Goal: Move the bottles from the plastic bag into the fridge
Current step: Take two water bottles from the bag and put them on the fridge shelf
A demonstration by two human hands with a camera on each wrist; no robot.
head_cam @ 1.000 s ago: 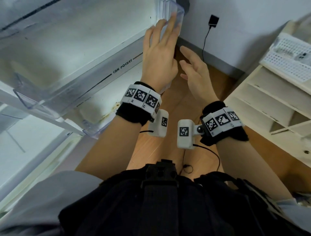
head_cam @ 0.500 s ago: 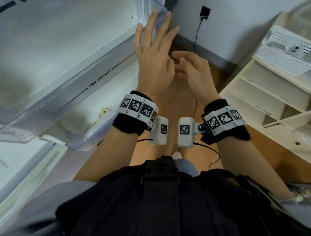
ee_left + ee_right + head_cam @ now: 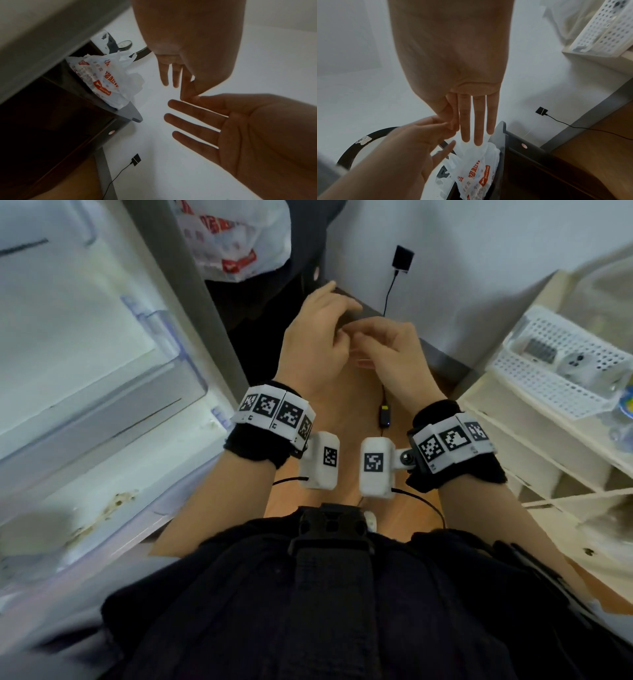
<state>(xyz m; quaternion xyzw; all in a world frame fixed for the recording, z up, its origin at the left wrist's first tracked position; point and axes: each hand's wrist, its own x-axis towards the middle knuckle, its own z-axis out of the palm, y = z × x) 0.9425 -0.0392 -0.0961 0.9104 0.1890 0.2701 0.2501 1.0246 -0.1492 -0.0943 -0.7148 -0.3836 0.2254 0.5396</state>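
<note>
1. In the head view both hands meet in the upper middle of the frame, above a strip of wooden floor (image 3: 346,412)
2. The left hand (image 3: 315,344) is on the left of the pair and the right hand (image 3: 387,354) on the right; their fingertips touch each other
3. The left wrist view shows the left hand (image 3: 190,40) at the top, with its fingers mostly straight and slightly apart, and it holds nothing
4. In the same view the right hand (image 3: 240,128) enters from the right with straight, spread fingers (image 3: 192,121); its palm is bare
5. The right wrist view shows the right hand (image 3: 453,60) with three long fingers straight, while the left hand (image 3: 412,142) touches it at the thumb side
6. The plastic bag (image 3: 233,237), white with red print, sits at the top of the head view on a dark cabinet (image 3: 260,296), between the fridge and the wall
7. I cannot tell if bottles are inside the bag, because its content is hidden
8. The fridge (image 3: 85,337) fills the left side of the head view; its door is open and a clear door shelf (image 3: 178,347) is visible
9. A pale shelf unit (image 3: 534,433) with a white perforated basket (image 3: 555,364) stands at the right edge
10. A black plug (image 3: 404,258) with a thin cable is on the white wall, upper middle
</note>
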